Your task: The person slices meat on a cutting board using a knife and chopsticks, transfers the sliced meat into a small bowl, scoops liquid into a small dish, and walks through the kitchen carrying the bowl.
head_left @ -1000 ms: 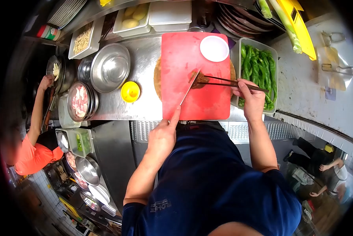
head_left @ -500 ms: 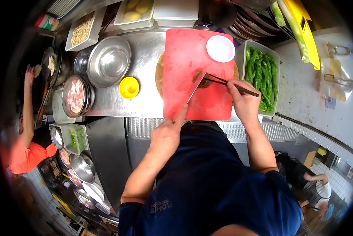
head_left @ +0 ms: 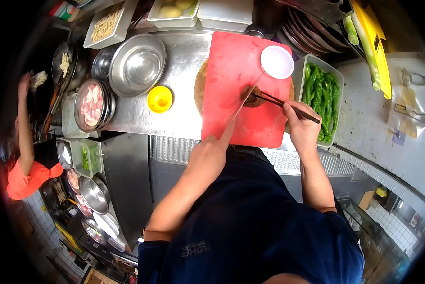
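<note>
My left hand (head_left: 207, 155) is closed around a knife (head_left: 241, 106), its index finger stretched along the back of the blade. The blade slants across a dark brown piece of food (head_left: 255, 101) that looks like cooked meat. My right hand (head_left: 300, 127) grips dark chopsticks (head_left: 308, 116), whose tips touch that piece. Whether the blade has gone through the piece, I cannot tell. Under it lies a red cutting board (head_left: 226, 61), and a small white bowl (head_left: 277, 62) sits on the board's far right corner.
Right of the board stands a tub of green peppers (head_left: 322, 92). To the left are a yellow cup (head_left: 160, 99), a large steel bowl (head_left: 137, 66) and a bowl of raw sliced meat (head_left: 91, 105). A co-worker's arm (head_left: 26, 128) reaches over the pans at far left.
The view has shifted, so the board appears slightly farther right. The blade and chopstick tips stay at the brown piece, which now shows more fully. The person at lower right is out of view.
</note>
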Action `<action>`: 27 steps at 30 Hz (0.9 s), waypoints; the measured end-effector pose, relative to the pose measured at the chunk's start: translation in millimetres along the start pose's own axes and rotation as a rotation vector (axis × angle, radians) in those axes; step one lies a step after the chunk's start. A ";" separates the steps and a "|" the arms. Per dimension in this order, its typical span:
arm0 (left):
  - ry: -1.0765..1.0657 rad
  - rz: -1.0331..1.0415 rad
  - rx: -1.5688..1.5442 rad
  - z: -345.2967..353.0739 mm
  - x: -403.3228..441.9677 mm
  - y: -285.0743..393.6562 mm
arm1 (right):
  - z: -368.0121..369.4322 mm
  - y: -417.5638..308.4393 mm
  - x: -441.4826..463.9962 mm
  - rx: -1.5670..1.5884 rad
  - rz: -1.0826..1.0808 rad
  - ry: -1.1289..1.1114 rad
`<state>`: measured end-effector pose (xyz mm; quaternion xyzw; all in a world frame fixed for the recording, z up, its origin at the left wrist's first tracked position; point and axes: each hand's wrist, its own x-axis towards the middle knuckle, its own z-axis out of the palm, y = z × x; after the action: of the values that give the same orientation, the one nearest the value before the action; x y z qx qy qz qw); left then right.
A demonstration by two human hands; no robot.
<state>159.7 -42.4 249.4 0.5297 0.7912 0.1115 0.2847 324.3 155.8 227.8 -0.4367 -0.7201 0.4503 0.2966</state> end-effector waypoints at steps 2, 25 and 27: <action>0.030 0.023 0.007 7.7 5.1 -3.1 | -0.2 0.8 0.2 0.001 0.006 0.001; 0.075 0.014 0.056 61.8 -4.4 -26.0 | 6.4 10.3 -2.6 0.062 0.048 0.055; 0.054 0.021 0.041 55.1 -19.0 -25.5 | 3.3 12.6 -2.8 0.048 0.057 0.036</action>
<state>176.5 -77.0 198.7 0.5404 0.7952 0.1123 0.2510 327.4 154.6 214.9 -0.4578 -0.6909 0.4679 0.3069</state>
